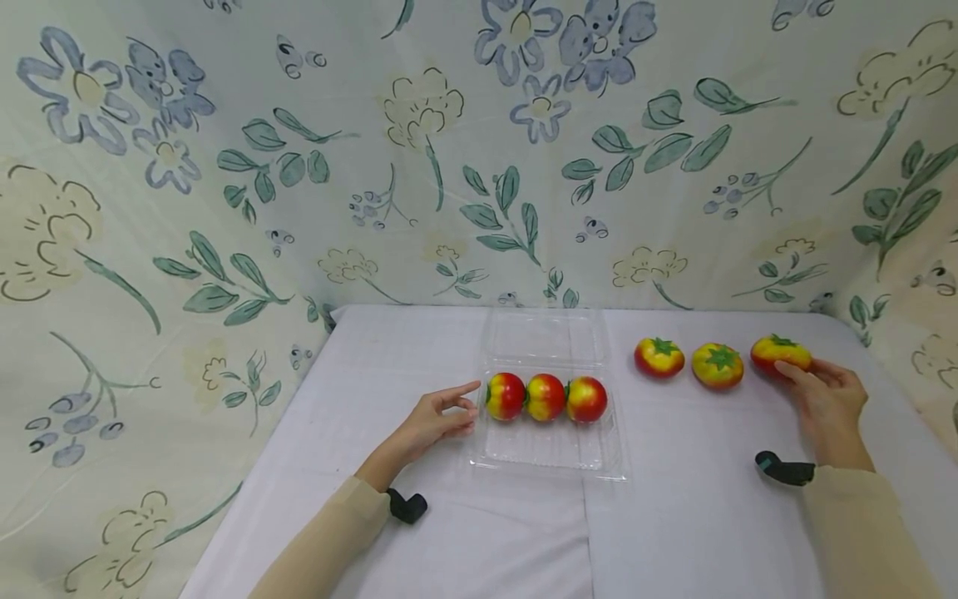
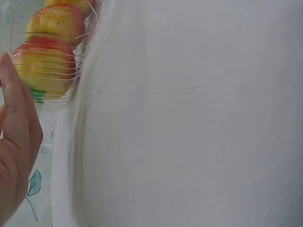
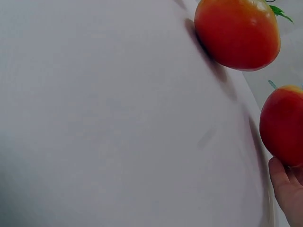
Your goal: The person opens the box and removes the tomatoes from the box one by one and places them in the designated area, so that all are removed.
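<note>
A clear plastic clamshell box (image 1: pixel 539 448) lies with its lid (image 1: pixel 545 337) folded back. Three red-and-yellow fruits with green leafy tops, tipped on their sides, form a row inside: left (image 1: pixel 506 396), middle (image 1: pixel 545 397) and right (image 1: pixel 587 399). My left hand (image 1: pixel 428 426) is at the box's left wall, fingers extended; in the left wrist view its fingers (image 2: pixel 14 99) overlap the wall, and contact is hard to tell. At far right, my right hand (image 1: pixel 832 408) holds a similar fruit (image 1: pixel 778 353) between thumb and fingers. Whether that fruit touches the table cannot be told.
Two more such fruits, one (image 1: pixel 659 358) nearer the box and one (image 1: pixel 718 366) beside the held fruit, sit leaf side up on the white-covered table (image 1: pixel 688 499). A floral curtain (image 1: pixel 449 166) hangs behind the table's far edge and along its sides.
</note>
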`<state>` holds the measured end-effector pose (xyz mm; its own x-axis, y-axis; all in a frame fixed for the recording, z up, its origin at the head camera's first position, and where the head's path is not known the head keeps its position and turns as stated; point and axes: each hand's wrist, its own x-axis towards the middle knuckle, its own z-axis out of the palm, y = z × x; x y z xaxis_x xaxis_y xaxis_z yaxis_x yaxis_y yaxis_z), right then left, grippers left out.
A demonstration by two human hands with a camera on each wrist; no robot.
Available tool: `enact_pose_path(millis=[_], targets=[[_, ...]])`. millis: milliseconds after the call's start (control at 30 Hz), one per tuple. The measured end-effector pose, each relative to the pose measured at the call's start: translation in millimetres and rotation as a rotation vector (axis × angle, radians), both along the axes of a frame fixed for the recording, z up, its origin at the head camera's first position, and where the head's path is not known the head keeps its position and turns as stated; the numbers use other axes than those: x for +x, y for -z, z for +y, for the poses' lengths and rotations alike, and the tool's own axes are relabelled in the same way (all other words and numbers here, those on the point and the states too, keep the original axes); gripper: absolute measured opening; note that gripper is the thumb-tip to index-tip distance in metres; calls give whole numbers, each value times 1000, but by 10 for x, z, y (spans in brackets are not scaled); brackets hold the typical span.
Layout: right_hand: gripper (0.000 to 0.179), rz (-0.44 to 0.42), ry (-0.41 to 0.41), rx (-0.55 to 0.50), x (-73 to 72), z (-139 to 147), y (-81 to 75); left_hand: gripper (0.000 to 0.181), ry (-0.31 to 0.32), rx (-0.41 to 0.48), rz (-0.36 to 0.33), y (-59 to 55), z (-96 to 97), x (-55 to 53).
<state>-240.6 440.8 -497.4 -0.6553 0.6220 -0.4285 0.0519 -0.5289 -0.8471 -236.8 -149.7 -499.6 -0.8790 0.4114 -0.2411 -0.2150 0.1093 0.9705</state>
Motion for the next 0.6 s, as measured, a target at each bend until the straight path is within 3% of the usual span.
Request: enact_pose_path(millis=[100,333,600], targets=[[70,-30,-11,7,14,2,-2,58,1,2,-2,-2,-1,0],[67,5,-1,-2,33,2,28,58,9,2,3,8,1,-3],[67,-20,-1,36,54,2,58,58,3,3,-2,-11,5,7]])
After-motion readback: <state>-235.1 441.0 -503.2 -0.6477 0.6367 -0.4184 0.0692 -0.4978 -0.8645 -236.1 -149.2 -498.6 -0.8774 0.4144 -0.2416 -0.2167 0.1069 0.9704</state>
